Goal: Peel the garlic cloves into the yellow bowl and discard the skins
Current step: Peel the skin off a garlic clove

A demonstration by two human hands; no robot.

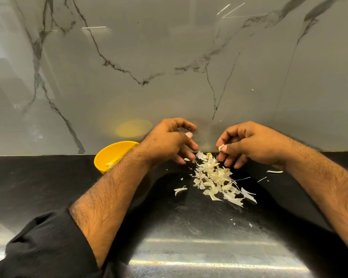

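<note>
Papery skin (pixel 221 147) is pinched in my right hand's (pixel 253 145) grip above the peel pile (pixel 215 177) so scraps collect together, my left hand (pixel 169 141) loose and empty, the yellow bowl (pixel 111 155) just beyond its wrist.

We see the yellow bowl (pixel 109 157) upright at the surface's rear left, partly hidden, and a loose pile of pale, papery garlic skins (pixel 215 177) lying well right of it.

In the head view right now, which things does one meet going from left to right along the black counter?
Round yellow plastic bowl → left hand → pile of pale papery garlic skins → right hand, pinching a skin scrap.
</note>
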